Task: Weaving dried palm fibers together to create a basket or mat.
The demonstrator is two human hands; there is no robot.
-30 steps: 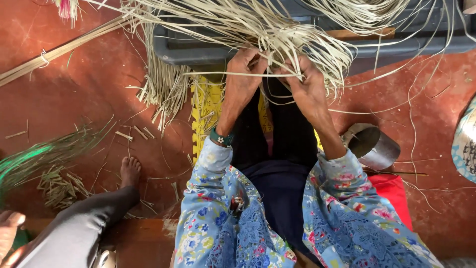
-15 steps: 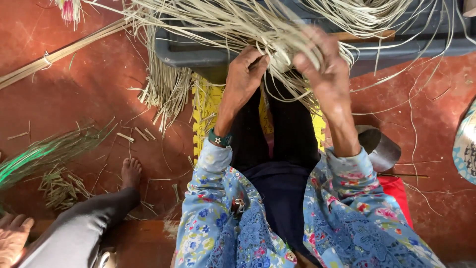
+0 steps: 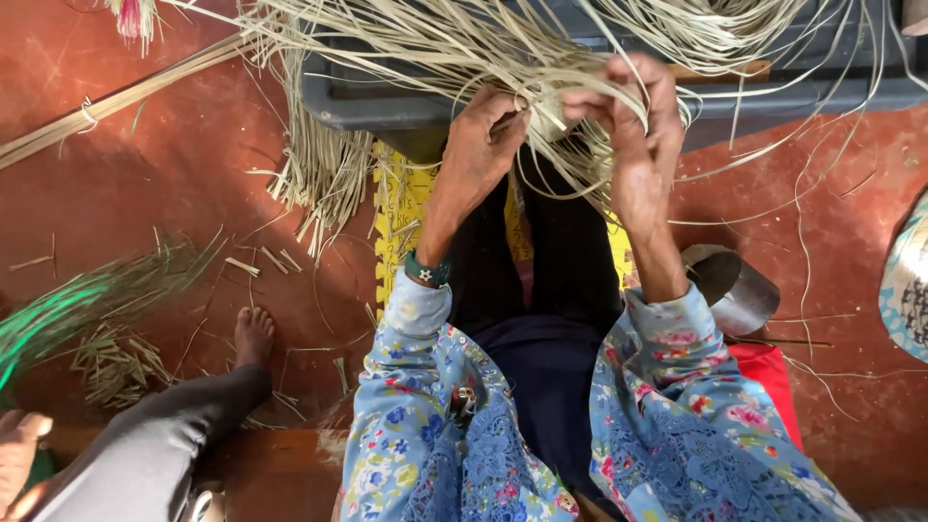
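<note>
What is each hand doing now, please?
Left hand: closed, fingers pinching straw strips.
Right hand: closed on the same strips.

Obscured and cropped items

Fingertips of left hand [image 3: 480, 145] and right hand [image 3: 633, 121] buried in pale straw strands [image 3: 541, 68]; patterned woven piece [image 3: 909, 280] cut by right edge; metal cup [image 3: 735, 285] partly behind forearm.

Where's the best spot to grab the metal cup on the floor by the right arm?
Probably the metal cup by its curved side wall, coming from above and the right: it lies tipped on the red floor, its left edge tucked under the right forearm, with bare floor to its right.
</note>
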